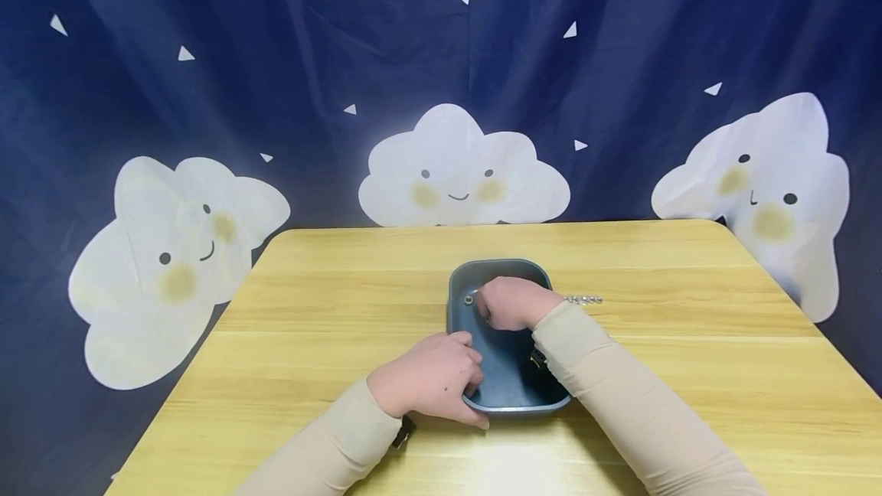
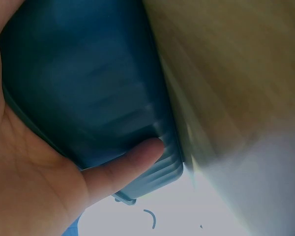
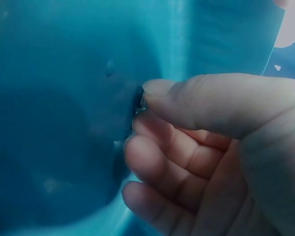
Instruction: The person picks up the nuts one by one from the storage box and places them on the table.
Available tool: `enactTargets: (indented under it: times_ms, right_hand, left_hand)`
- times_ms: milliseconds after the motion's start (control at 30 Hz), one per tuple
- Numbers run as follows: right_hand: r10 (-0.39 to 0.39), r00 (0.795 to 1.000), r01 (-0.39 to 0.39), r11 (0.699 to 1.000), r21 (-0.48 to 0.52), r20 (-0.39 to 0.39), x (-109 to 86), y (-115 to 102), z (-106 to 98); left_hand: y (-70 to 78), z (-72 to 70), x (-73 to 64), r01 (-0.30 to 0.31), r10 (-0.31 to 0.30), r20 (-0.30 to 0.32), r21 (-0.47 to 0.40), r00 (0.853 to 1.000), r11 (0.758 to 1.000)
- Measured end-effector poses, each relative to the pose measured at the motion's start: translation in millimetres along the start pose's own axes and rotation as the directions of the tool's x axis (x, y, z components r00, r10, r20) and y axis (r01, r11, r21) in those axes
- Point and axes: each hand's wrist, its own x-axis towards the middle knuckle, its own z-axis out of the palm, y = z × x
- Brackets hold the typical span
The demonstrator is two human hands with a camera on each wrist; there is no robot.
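A dark blue rectangular tub [image 1: 506, 373] with rounded corners stands on the table. At its near left corner my left hand [image 1: 434, 376] grips the wall, fingers over the rim; the left wrist view shows the thumb [image 2: 125, 167] along the ribbed outside. Inside the far part of the tub is my right hand [image 1: 517, 303]. Its thumb and forefinger pinch a small shiny, see-through piece [image 3: 143, 102], mostly hidden by the fingertips. A small round shiny piece [image 1: 468, 300] lies on the tub's floor, just left of the right hand.
To the right of the tub, a row of several small shiny pieces [image 1: 586, 299] lies on the wooden table [image 1: 344, 289], partly hidden by the right wrist. Behind the table hangs a dark blue curtain [image 1: 386, 37] with white clouds.
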Motion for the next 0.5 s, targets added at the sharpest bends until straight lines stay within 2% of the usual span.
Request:
enactTargets:
  times_ms: [200, 333, 500]
  right_hand:
    - [-0.002, 1.0, 0.002, 1.0, -0.005, 0.016, -0.7, -0.6, -0.4]
    - [0.028, 0.999, -0.027, 1.0, -0.014, 0.042, -1.2, 0.4, 0.6]
    - [0.057, 0.998, -0.056, 0.998, -0.013, 0.036, -2.4, 2.1, 1.4]
  left_hand:
    - [1.5, -1.6, -1.6, 0.007, -0.007, 0.001, 0.006, 1.0, 1.0]
    - [2.7, -3.8, -1.7, 0.007, -0.007, 0.005, 0.008, 1.0, 1.0]
    - [2.9, -4.9, -0.3, 0.001, -0.001, 0.007, 0.023, 1.0, 1.0]
